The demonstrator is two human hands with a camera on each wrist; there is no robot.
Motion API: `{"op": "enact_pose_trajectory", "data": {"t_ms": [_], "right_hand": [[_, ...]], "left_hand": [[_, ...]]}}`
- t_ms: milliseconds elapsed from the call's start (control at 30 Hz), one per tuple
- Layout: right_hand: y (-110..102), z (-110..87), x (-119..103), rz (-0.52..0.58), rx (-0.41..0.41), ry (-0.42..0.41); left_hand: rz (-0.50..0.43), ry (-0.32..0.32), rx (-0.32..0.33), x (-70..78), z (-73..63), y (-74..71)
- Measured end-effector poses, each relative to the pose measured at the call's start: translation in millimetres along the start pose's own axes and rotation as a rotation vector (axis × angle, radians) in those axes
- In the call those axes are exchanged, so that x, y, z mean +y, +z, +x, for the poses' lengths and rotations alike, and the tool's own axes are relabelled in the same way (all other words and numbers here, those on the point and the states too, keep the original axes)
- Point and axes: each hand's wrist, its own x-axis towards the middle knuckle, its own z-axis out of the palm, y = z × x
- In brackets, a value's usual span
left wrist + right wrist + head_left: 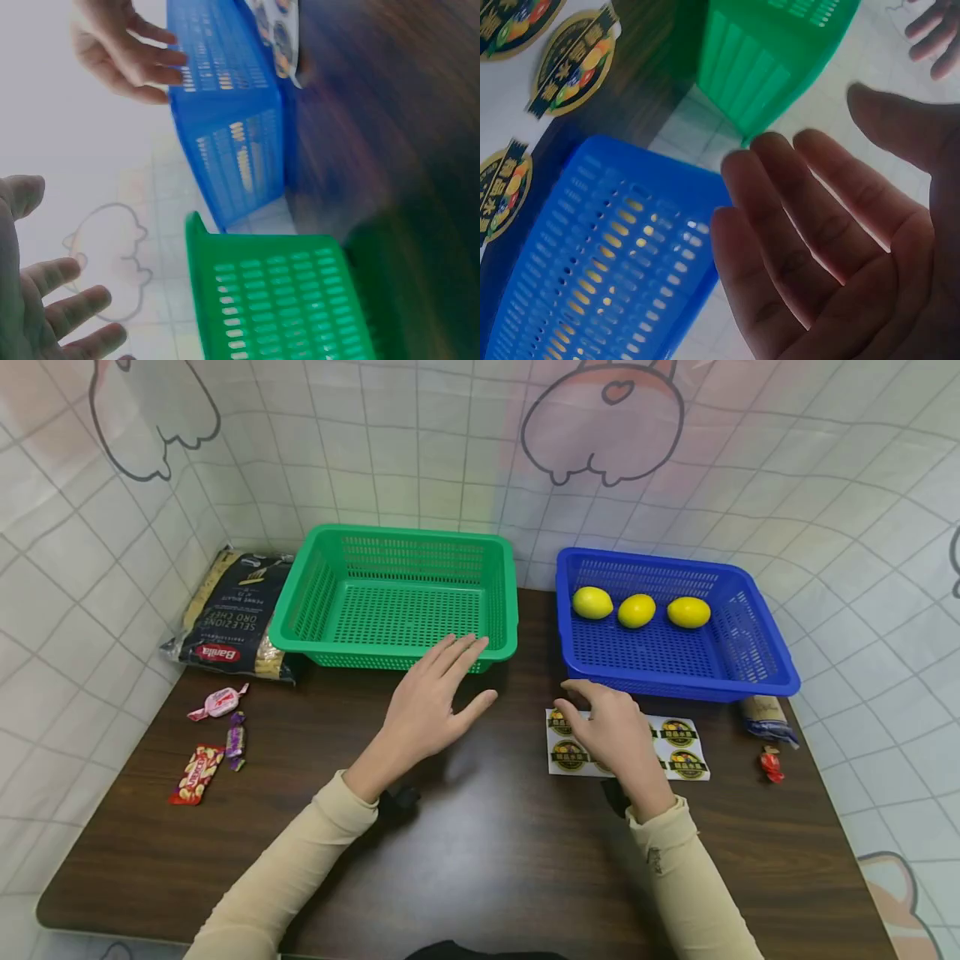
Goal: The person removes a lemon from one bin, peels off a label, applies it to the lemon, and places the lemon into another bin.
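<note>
My left hand [426, 706] hovers with fingers extended at the front right edge of the green basket [401, 655], holding nothing. The basket has no items in it. My right hand [617, 732] is over the sticker sheet [686, 750], its fingers loosely bent and its palm bare in the right wrist view. That white sheet carries round black-and-gold fruit labels and lies in front of the blue basket [675, 685]. Inside the blue basket are three lemons: a left one [592, 602], a middle one [636, 611] and a right one [688, 612].
A bag of penne pasta [238, 614] lies left of the green basket. Nearer me are a pink-and-white candy [219, 702], a purple candy [236, 742] and a red snack packet [198, 775]. At right sit a small packet [768, 720] and a red candy [771, 765].
</note>
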Motion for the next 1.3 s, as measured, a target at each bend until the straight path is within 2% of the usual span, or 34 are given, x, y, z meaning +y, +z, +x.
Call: {"op": "enact_pose_trajectory", "data": {"t_ms": [200, 333, 467, 600, 833, 900, 1033, 1167, 1300], "right_hand": [[-11, 5.5, 7, -0.005, -0.042, 0.029], [-24, 14.0, 11, -0.017, -0.033, 0.025], [-39, 23.6, 13, -0.022, -0.017, 0.017], [-56, 35.9, 16, -0.034, -0.035, 0.017], [-84, 71.1, 20, -0.05, -0.124, 0.004], [-92, 82.7, 20, -0.03, -0.153, 0.011], [-103, 109.6, 23, 0.011, -0.201, 0.039], [-103, 136.7, 37, 0.076, -0.254, 0.077], [-94, 160.3, 52, 0.17, -0.305, 0.149]], "left_hand": [[-0.067, 0.05, 0.011, 12.0, 9.6, -4.8], [-0.182, 0.013, -0.069, 22.1, 19.3, -5.7], [-0.386, -0.06, -0.186, 32.9, 33.1, 1.3], [-0.63, -0.14, -0.28, 40.6, 45.2, 20.3], [-0.851, -0.379, -0.424, 47.5, 57.4, 51.8], [-0.941, -0.432, -0.438, 48.4, 61.5, 60.5], [-1.084, -0.5, -0.443, 51.0, 70.8, 74.9], [-1.15, -0.558, -0.432, 52.6, 78.5, 86.9], [-1.192, -0.604, -0.41, 54.5, 85.0, 94.8]]}}
